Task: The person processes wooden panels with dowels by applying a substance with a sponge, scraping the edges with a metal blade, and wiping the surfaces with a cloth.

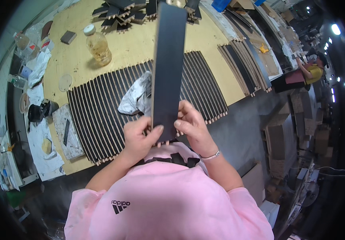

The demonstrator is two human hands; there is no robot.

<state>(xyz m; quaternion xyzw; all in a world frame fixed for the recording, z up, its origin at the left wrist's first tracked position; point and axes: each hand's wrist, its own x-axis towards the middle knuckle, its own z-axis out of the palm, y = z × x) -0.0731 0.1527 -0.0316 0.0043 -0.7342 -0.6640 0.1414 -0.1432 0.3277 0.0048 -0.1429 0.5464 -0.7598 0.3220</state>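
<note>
Seen from overhead, a person's left hand (138,138) and right hand (192,126) both gripped the lower end of a long black panel (167,68), fingers closed around its edges, holding it upright above a wooden bench (128,48). Beneath it lay a row of dark slats (100,116), a crumpled grey rag (137,96), and farther off a plastic bottle (98,45)

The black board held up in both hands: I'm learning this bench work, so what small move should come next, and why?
Probably lower the black board flat. Both the left hand and right hand pinch only its near end, so it stands steeply above the row of dark slats and the grey rag, awkward to control.
</note>
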